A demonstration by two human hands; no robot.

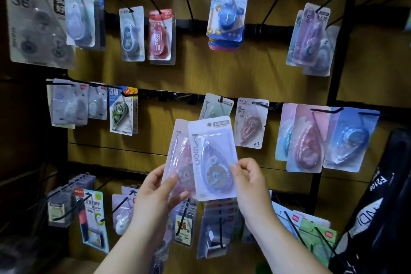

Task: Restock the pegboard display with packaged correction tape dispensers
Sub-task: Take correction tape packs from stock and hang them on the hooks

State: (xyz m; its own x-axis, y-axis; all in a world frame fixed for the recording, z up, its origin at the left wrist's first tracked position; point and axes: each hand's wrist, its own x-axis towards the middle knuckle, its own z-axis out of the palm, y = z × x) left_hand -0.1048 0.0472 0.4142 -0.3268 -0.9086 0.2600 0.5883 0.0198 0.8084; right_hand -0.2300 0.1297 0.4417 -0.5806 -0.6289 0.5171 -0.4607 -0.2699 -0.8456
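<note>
I hold two "Moon" blister packs of correction tape in front of the wooden pegboard (262,69). The lavender pack (212,155) lies in front, pinched at its lower right edge by my right hand (250,182). My left hand (155,193) grips the pink pack (178,160), which sits half hidden behind the lavender one. Just above them a green Moon pack (214,107) hangs on a black hook in the middle row. Beside that hangs a brown dispenser pack (250,123).
Black wire hooks stick out toward me in three rows, some bare near the top middle. Packs hang at the left (123,110), top (226,14) and right (311,138). More stock hangs below my hands (213,229). A black bag (378,207) stands at lower right.
</note>
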